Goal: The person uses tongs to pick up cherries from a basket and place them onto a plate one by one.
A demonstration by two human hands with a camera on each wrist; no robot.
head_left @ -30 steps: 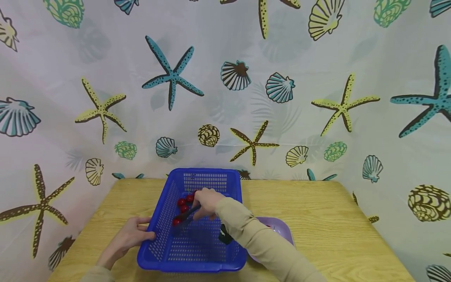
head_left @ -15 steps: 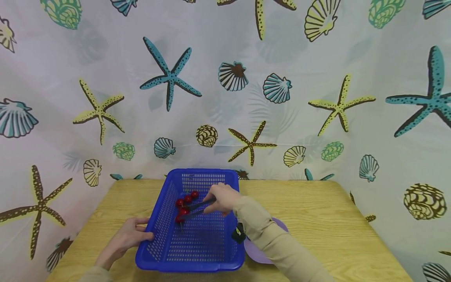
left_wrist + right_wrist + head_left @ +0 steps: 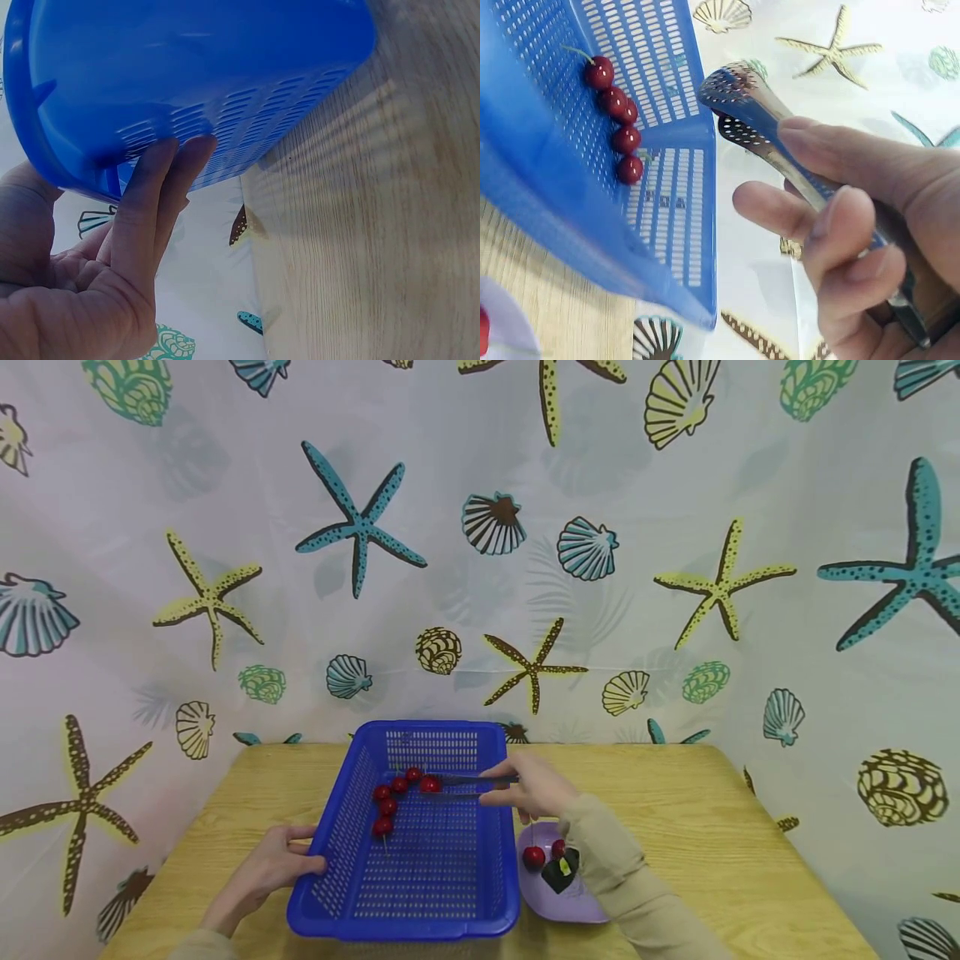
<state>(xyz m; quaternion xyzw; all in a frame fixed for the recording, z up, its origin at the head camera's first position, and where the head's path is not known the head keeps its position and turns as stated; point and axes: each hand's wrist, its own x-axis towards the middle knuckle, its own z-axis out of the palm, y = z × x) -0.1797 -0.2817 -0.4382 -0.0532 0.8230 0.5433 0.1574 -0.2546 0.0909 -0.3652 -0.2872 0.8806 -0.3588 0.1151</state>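
My right hand (image 3: 528, 785) grips metal tongs (image 3: 735, 82) with perforated heads, held nearly level over the blue plastic basket (image 3: 420, 893). Between the tong tips sits a red cherry (image 3: 430, 784), mostly hidden by the heads in the right wrist view. Several other cherries (image 3: 383, 826), some with stems, lie in a curved row along the basket's left side. My left hand (image 3: 281, 860) holds the basket's left rim, thumb over the edge. In the left wrist view, two fingers (image 3: 142, 202) press against the slotted outer wall.
A purple dish (image 3: 551, 906) with cherries (image 3: 533, 857) stands right of the basket, partly under my right forearm. A dark wrist camera (image 3: 561, 870) overlaps the dish. The wooden table (image 3: 675, 827) is backed by a shell-patterned curtain (image 3: 480, 568).
The tongs have come away from the row of cherries, moving right and up with one cherry in them. More of the purple dish shows now. My left hand has stayed on the rim.
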